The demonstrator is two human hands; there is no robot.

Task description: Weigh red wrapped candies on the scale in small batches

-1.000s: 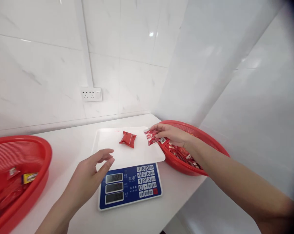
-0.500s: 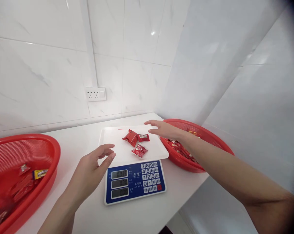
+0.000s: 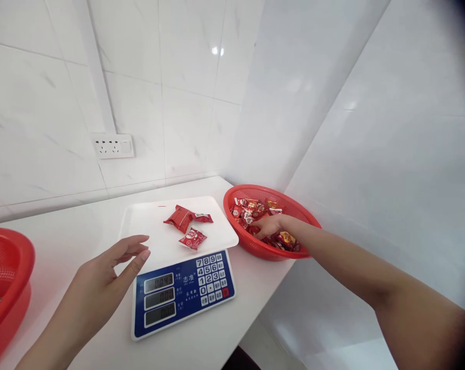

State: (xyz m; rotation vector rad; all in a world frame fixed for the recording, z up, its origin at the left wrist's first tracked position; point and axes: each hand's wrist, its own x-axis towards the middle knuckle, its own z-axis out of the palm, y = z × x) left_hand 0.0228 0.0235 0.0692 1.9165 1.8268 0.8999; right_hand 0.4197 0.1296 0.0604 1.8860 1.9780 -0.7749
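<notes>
Small, glossy, red film-wrapped packets (image 3: pixel 193 238) look light and slippery, best pinched by their ends; left hand (image 3: pixel 93 288) spread, right hand (image 3: pixel 268 226) among packets, its hold unclear.

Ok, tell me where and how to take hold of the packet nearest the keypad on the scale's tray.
Probably pinch the front packet across its middle, from above and the near side. It lies on the white tray, its middle looking fuller than its pointed corners. The larger red packet and small packet lie on its far side.
</notes>
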